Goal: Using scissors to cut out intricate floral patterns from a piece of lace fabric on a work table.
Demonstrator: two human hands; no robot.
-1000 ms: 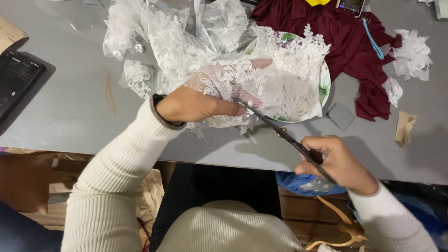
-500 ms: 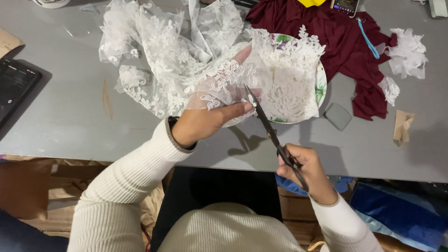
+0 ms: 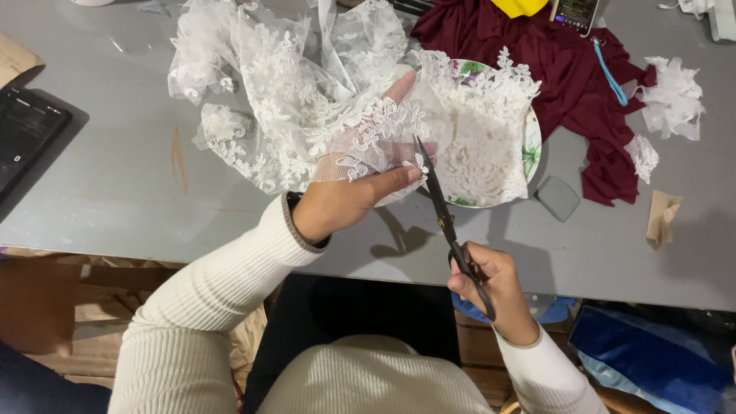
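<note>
— Where was the lace?

— The white lace (image 3: 307, 115) lay heaped on the grey bench (image 3: 115, 199), toward twelve o'clock from me, with one edge lifted off it. My left hand (image 3: 349, 195) was under that edge, the netting draped over my fingers (image 3: 399, 86), which were spread beneath it while the thumb pressed along the lower border.

— And the scissors?

— The black scissors (image 3: 448, 222) were in my right hand (image 3: 491, 287), at about four o'clock from the left one. My fingers were curled shut through the handle loops, and the blades pointed up toward eleven o'clock, their tips touching the lace edge just beside my left thumb.

— What lay around it?

— A floral plate (image 3: 531, 146) sat under more lace at three o'clock from my left hand. Beyond it, at one o'clock, lay dark red cloth (image 3: 567, 84), with white lace scraps (image 3: 671, 96) farther right. A dark keyboard (image 3: 27, 134) sat at nine o'clock.
</note>
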